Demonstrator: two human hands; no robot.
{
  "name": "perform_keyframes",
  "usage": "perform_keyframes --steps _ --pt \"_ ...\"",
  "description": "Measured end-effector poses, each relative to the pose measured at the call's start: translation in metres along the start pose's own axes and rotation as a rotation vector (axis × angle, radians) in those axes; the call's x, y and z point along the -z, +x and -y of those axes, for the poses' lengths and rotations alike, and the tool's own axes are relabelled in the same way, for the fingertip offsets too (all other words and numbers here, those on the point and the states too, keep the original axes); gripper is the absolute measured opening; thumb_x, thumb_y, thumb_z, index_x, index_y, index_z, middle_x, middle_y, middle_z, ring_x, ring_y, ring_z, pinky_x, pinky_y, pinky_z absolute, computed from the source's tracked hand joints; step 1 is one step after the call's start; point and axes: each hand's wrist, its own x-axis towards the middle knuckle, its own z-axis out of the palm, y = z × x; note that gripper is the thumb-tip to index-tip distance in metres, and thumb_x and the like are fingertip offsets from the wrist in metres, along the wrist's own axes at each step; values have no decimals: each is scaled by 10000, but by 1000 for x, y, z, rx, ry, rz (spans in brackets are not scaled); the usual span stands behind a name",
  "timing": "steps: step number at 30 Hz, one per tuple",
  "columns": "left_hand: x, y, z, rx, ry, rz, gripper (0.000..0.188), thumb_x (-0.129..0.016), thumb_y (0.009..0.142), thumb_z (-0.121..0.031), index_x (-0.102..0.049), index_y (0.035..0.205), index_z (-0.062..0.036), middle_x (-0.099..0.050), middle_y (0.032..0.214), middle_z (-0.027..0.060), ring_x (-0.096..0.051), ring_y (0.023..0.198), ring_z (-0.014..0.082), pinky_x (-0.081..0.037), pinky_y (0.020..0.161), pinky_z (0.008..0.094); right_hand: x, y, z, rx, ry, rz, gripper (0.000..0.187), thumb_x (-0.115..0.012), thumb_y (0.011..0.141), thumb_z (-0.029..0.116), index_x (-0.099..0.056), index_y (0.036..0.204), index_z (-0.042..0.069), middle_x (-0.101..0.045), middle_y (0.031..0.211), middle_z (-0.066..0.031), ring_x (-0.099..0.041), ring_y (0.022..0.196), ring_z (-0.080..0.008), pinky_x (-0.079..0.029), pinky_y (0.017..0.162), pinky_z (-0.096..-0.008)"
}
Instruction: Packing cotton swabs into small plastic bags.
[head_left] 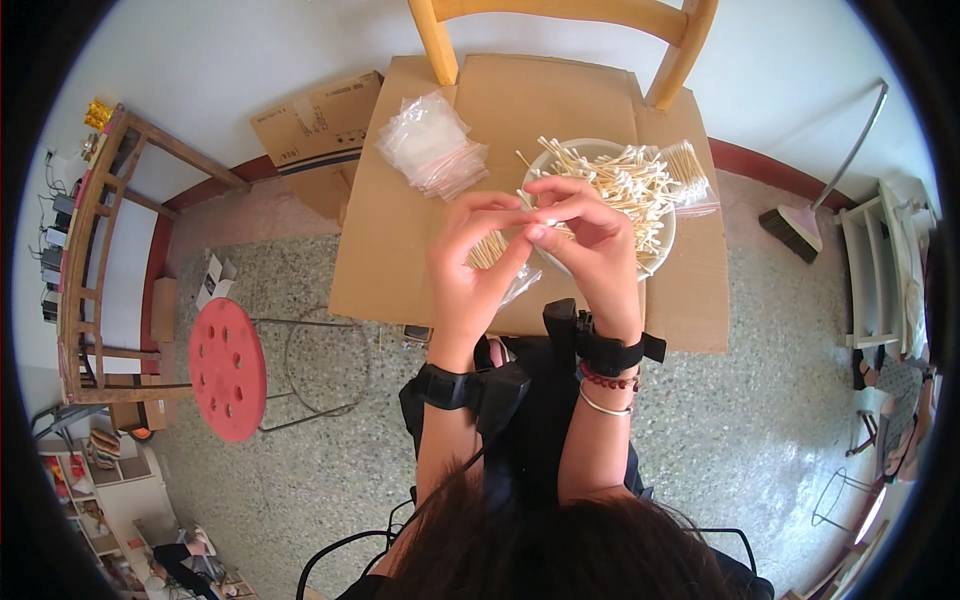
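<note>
My left hand point(478, 245) and my right hand point(588, 225) meet fingertip to fingertip above the near side of a white bowl point(668, 248). Both are closed in a pinch. A small white tip like that of a cotton swab point(550, 222) shows at my right thumb; what my left fingers grip is hidden. The bowl is heaped with loose cotton swabs point(630, 185). Behind my left fingers, a clear bag of swabs point(488, 250) partly shows. Another filled clear bag point(688, 178) lies against the bowl's right side.
Flattened cardboard point(400, 255) covers the work surface, a wooden chair back point(570, 10) rising behind it. A stack of clear zip bags point(430, 145) lies at the far left. A red stool point(228, 370) stands left, and a broom point(795, 230) leans right.
</note>
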Motion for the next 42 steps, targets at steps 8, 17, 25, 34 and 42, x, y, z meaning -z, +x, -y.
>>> perform_keyframes --steps 8,17,25,34,42 --pt "5 -4 3 -26 153 -33 176 -680 719 62 -677 880 -7 -647 911 62 -595 849 188 -472 767 301 -5 3 0 114 -278 38 256 -765 679 25 -713 927 58 -633 1098 -86 -578 1018 -190 -459 868 -316" --pt "11 -4 0 137 -451 6 142 -675 806 40 -657 946 28 -666 943 85 -626 893 142 -503 805 280 -7 1 -3 20 140 132 244 -723 762 -4 -643 992 5 -621 1056 -119 -576 1010 -177 -468 875 -303" --pt "20 -4 -10 248 -511 112 138 -673 804 44 -662 940 30 -656 951 90 -623 895 151 -507 803 283 -5 -2 -2 32 110 99 163 -724 768 2 -655 916 9 -639 998 -124 -598 927 -166 -478 822 -287" --pt "36 -3 4 139 -505 95 138 -679 802 1 -653 937 -8 -611 966 92 -580 954 172 -461 856 313 -5 -1 -4 79 32 55 137 -725 772 12 -654 890 15 -639 994 -106 -586 891 -139 -464 785 -262" --pt "41 -6 8 356 -77 157 247 -755 746 -93 -629 951 -36 -630 925 33 -599 849 135 -461 699 261 -13 0 -2 46 98 -132 52 -630 866 27 -608 911 13 -652 1058 -155 -623 886 -149 -492 798 -265"
